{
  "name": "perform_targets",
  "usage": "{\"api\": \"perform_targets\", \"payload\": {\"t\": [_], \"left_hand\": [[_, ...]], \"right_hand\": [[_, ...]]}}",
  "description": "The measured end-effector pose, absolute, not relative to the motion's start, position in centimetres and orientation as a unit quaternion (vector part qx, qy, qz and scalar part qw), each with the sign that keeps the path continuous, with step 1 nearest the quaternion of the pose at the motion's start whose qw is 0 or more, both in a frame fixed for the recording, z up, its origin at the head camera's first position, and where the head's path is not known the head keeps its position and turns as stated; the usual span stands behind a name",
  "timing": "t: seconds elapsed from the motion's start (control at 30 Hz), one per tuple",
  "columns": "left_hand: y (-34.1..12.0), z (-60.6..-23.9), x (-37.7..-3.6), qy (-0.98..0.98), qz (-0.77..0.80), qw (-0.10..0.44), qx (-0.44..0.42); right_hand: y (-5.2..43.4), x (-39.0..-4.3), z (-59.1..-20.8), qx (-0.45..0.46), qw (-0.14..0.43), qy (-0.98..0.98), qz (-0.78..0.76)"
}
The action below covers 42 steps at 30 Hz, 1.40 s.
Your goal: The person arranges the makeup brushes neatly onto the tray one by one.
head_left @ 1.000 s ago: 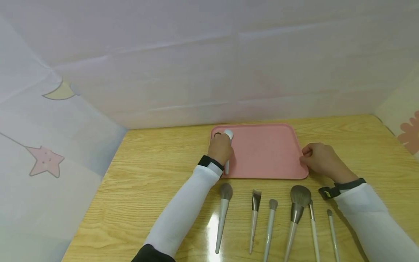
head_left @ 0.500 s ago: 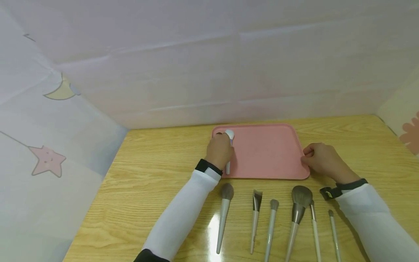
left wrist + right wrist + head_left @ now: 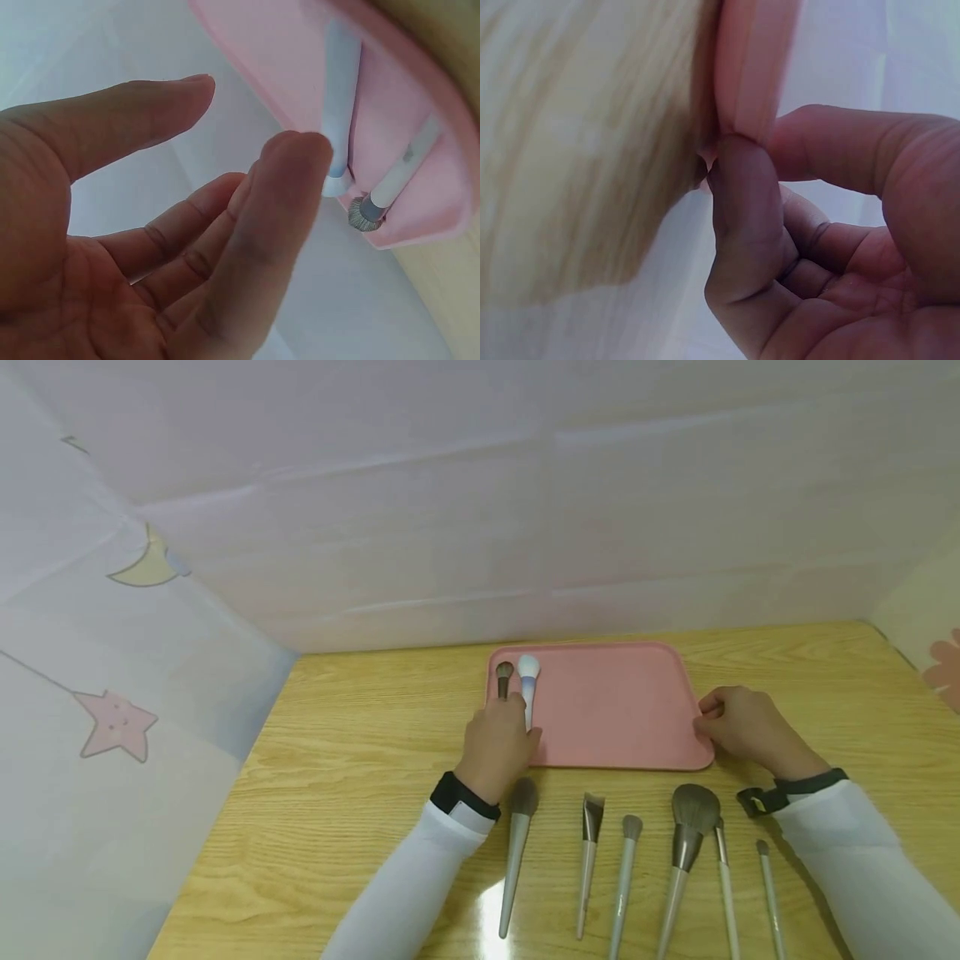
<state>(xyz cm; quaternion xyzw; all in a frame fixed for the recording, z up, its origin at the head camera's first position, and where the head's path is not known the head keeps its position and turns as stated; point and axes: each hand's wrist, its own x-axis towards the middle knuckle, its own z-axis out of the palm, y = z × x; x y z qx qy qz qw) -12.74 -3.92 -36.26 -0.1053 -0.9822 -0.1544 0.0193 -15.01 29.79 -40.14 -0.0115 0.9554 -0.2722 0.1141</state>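
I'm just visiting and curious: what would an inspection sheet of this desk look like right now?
Surface: wooden table, glossy, with a glare patch near the front edge.
Job's things: pink tray at the back; two brushes lie side by side at its left end, a brown-tipped brush and a white-tipped brush.
Clutter: six makeup brushes in a row in front of the tray, bristles toward it.
Hands: left hand open, fingers relaxed, just behind the two brushes' handles; right hand pinches the tray's right rim.
Cables: nothing seen.
Surroundings: pale fabric walls; moon and star prints on the left.
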Motion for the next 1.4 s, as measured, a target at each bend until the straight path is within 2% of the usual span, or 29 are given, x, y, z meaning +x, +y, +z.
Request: {"api": "perform_targets", "payload": {"t": [0.33,0.83,1.13,1.23,1.4], "left_hand": [[-5.5,-36.7,-9.0,-0.977,-0.182,0.018,-0.112],[-6.0,-37.2,-4.5,-0.977,-0.139,0.038,-0.156],[-6.3,-37.8,-2.7,-0.981,-0.133,-0.042,-0.137],[-6.2,-37.8,-2.4,-0.978,-0.143,-0.047,-0.143],[-6.0,-38.1,-2.0,-0.977,-0.138,-0.024,-0.163]], "right_hand": [[30.0,-15.3,-40.1,-0.022,0.107,0.957,-0.268],[30.5,-15.2,-39.9,-0.012,0.122,0.955,-0.270],[30.4,-15.2,-39.8,-0.002,0.121,0.955,-0.271],[30.4,-15.1,-39.8,0.000,0.125,0.955,-0.270],[30.4,-15.1,-39.9,-0.002,0.121,0.956,-0.269]]}}
